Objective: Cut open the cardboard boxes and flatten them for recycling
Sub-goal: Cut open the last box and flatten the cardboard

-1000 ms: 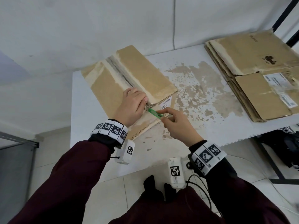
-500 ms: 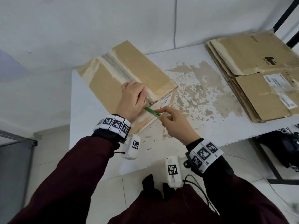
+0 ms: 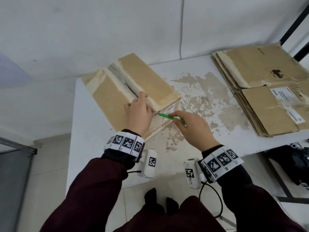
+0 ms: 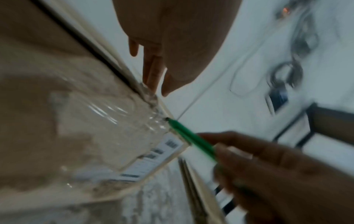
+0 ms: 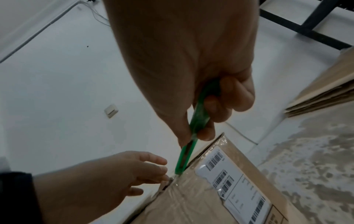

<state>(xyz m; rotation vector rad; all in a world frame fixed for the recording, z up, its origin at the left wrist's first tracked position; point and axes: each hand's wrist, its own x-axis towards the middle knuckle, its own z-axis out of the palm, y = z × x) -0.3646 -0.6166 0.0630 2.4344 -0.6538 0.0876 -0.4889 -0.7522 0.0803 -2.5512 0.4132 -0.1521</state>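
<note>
The cardboard box lies on the white surface, steadied by the flat, relaxed left hand. A green cutter is gripped in the right hand, its tip at the taped seam. A slip could drive the blade into the nearby left fingers.

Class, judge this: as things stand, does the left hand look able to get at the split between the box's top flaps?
Probably yes. The left hand already rests on the box beside the split, with nothing over it.
</note>
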